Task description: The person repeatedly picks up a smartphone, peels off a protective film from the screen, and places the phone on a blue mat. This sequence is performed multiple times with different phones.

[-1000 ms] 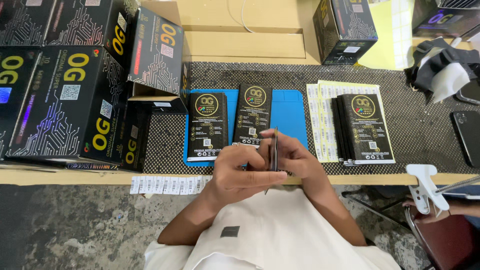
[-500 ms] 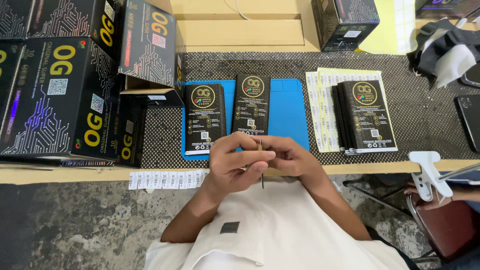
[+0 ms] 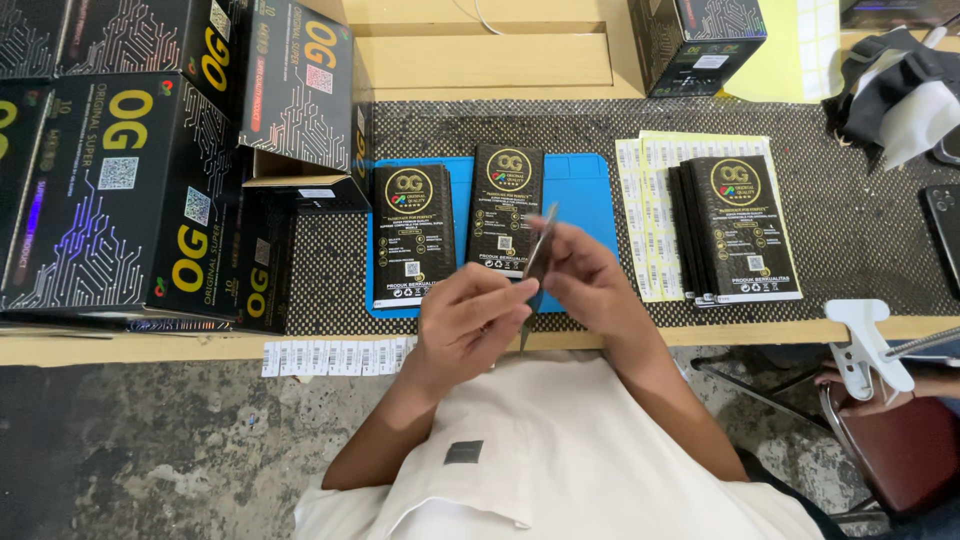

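Observation:
Both hands hold one thin flat black packet [image 3: 537, 262] edge-on above the front edge of the blue mat [image 3: 585, 195]. My left hand [image 3: 470, 322] pinches its lower part and my right hand [image 3: 580, 278] grips its upper side. Two flat black packets with gold round marks lie on the mat: one [image 3: 412, 232] at the left, one [image 3: 508, 205] in the middle, just beyond my hands. A stack of the same packets [image 3: 740, 228] rests on sticker sheets to the right.
Large black cartons [image 3: 110, 190] pile up at the left, one open [image 3: 300, 85]. Another black box [image 3: 700, 40] stands far right. A sticker strip [image 3: 335, 355] hangs off the table's front edge. Dark cloth [image 3: 890, 85], a white clamp [image 3: 868, 345] and a phone [image 3: 945, 235] sit right.
The hands have lifted and turned the thin packet, from a low position near the table edge up over the mat's front. The view has shifted slightly.

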